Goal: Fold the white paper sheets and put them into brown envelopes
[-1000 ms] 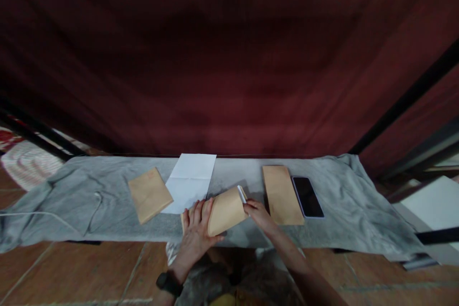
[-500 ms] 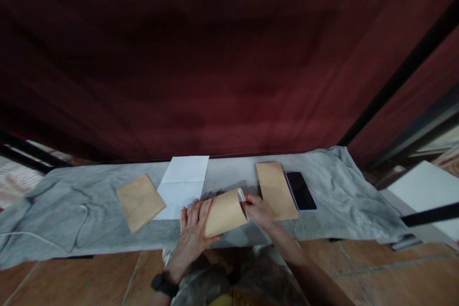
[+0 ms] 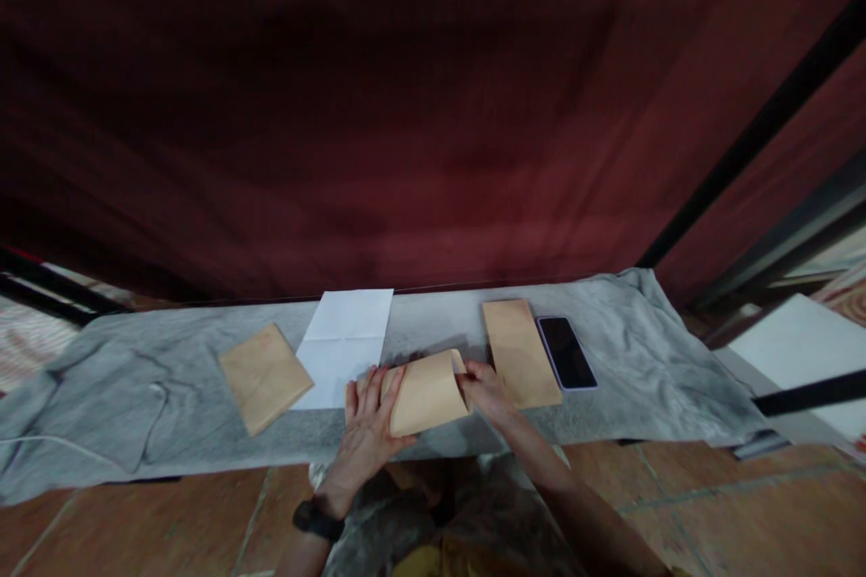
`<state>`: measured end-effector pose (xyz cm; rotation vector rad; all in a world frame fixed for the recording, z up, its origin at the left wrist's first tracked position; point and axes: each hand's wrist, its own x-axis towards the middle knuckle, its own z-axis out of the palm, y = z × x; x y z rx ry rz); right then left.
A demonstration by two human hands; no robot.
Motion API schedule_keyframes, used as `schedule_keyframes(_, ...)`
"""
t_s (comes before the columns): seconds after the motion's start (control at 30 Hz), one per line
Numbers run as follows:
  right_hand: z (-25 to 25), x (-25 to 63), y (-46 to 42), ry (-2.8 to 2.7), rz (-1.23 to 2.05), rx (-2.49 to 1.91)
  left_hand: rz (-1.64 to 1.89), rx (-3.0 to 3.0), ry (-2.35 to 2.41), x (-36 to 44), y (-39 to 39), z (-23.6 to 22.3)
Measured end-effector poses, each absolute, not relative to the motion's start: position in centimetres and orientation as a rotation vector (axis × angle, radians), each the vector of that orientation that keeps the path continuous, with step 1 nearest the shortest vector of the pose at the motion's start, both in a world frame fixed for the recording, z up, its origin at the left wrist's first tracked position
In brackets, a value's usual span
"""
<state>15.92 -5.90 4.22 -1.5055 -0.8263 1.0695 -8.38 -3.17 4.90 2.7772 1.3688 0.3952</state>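
A brown paper envelope [image 3: 428, 392] lies slanted on the grey cloth in front of me, its mouth bowed apart at the right end. My left hand [image 3: 369, 428] grips its left part, fingers across the top and thumb along the near edge. At the mouth is my right hand [image 3: 485, 389], closed, with its fingertips inside the opening and out of sight. A pale inner edge shows beside them; what these fingers hold is hidden. Just behind the left hand rests a creased white sheet of paper [image 3: 345, 338].
Other brown envelopes lie on the cloth, some at the left [image 3: 265, 377] and one flat envelope [image 3: 520, 352] at the right. Beside that one is a dark-screened phone [image 3: 568, 353]. A white cable [image 3: 74, 444] crosses the left end of the grey cloth [image 3: 649, 361]. Behind hangs a dark red curtain [image 3: 433, 153].
My right fingers have gone a little further into the envelope's mouth. The white edge that showed there before is now mostly hidden. My left hand keeps its hold.
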Motion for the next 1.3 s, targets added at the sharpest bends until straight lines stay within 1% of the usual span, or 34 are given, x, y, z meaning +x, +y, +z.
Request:
schedule_keyframes(0.13,4.1,15.9,-6.0,-0.788,1.137,-1.460,0.427,2.758,1.322,-8.7,-3.3,4.9)
schedule_keyframes(0.23,4.0,15.7,-6.0,-0.716,1.125,-1.433,0.651,2.585,1.420,-9.1,-3.9,4.8)
schedule_keyframes(0.3,3.7,15.3,-5.9,-0.654,1.111,-1.407,0.932,2.246,1.598,-9.0,-4.6,4.4)
schedule_keyframes(0.37,3.2,14.6,-5.8,-0.586,1.099,-1.380,1.105,1.731,1.699,-8.3,-5.4,3.9)
schedule_keyframes(0.43,2.7,13.6,-5.9,-0.524,1.088,-1.354,1.072,1.201,1.596,-6.9,-6.3,3.3)
schedule_keyframes(0.5,2.2,12.5,-6.1,-0.483,1.078,-1.333,0.934,0.769,1.336,-4.7,-7.1,3.0)
schedule_keyframes(0.57,1.9,11.6,-6.5,-0.468,1.078,-1.319,0.849,0.512,1.132,-2.5,-7.5,2.9)
schedule_keyframes(0.63,1.7,11.2,-6.9,-0.488,1.084,-1.311,0.879,0.448,1.060,-0.7,-7.4,2.9)
schedule_keyframes(0.73,1.2,11.7,-7.6,-0.568,1.070,-1.324,0.906,0.533,1.120,0.3,-6.4,3.2)
schedule_keyframes(0.87,0.5,13.5,-8.8,-0.670,0.983,-1.417,0.723,0.827,1.166,-0.9,-3.8,3.7)
schedule_keyframes(0.93,0.2,14.1,-9.6,-0.784,0.849,-1.476,0.640,0.960,1.194,-1.8,-2.6,4.0)
schedule_keyframes(1.03,0.1,14.3,-10.4,-1.233,0.583,-1.545,0.614,1.035,1.242,-2.7,-1.5,4.2)
schedule_keyframes(1.1,0.1,14.1,-10.5,-1.569,0.480,-1.546,0.557,1.145,1.292,-3.2,-1.4,4.2)
schedule_keyframes(1.2,-0.1,13.6,-10.5,-1.867,0.357,-1.558,0.456,1.598,1.535,-3.5,-1.9,4.0)
schedule_keyframes(1.27,-0.4,13.3,-10.4,-1.934,0.279,-1.595,0.510,1.985,1.671,-3.1,-2.0,3.7)
schedule_keyframes(1.3,-0.6,13.2,-10.4,-1.953,0.250,-1.610,0.562,2.169,1.663,-2.7,-1.8,3.5)
